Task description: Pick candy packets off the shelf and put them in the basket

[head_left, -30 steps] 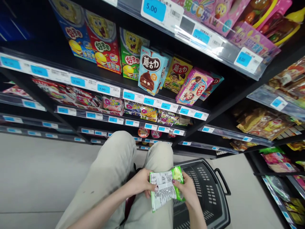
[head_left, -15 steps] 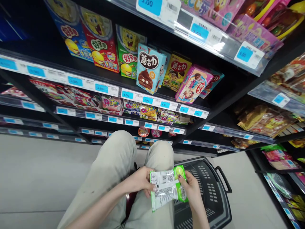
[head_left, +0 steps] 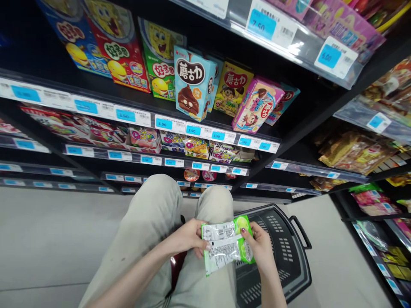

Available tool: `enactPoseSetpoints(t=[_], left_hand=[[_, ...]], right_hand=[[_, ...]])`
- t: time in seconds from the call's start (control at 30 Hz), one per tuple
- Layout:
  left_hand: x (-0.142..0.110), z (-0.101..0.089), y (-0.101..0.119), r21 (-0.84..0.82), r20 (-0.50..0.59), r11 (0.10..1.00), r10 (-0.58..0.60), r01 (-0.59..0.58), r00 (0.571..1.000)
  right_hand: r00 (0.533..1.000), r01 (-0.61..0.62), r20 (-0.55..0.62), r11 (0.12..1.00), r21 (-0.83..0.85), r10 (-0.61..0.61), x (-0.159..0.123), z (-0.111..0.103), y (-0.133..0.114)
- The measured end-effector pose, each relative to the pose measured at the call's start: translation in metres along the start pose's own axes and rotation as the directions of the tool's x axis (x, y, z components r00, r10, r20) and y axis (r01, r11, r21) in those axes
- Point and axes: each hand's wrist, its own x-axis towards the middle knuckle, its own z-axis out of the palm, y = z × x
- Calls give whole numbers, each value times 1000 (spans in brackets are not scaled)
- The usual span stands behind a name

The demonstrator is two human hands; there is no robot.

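Green-and-white packet (head_left: 223, 246) held at lower centre of the frame, by left hand (head_left: 193, 238) and right hand (head_left: 257, 244); fingers of both pinching its opposite ends; likely light, soft, slightly slippery film; best gripped by the end seals, contents unsqueezed.

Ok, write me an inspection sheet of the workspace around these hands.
Surface: pale trousers at the lap, small dark spot on the left leg
Things: green-and-silver packet, printed side up, apparently sealed
Clutter: dark basket beside the right leg
Grippers: bare left hand and right hand, each pinching one end of the packet
Cables: none certain; dark strap or cord between the legs
Surroundings: shelves with snack boxes and price labels; grey floor
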Motion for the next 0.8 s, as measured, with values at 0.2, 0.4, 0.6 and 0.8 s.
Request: enactPoseSetpoints(t=[0.2,0.4,0.6,0.8], left_hand=[[2,-15,-9,93,-184,995,-20,38,983],[9,-32,-13,156,-331,987,28,25,943],[15,-24,-22,302,-274,953,70,17,959],[20,-25,-24,308,-307,951,60,39,950]], right_hand=[[965,23,-259,993,-111,-52,-14,-49,-6],[942,-175,-278,430,-886,-189,-17,-117,40],[964,-249,-230,150,-957,131,-8,-113,161],[944,-297,-250,225,-928,213,-14,-84,228]])
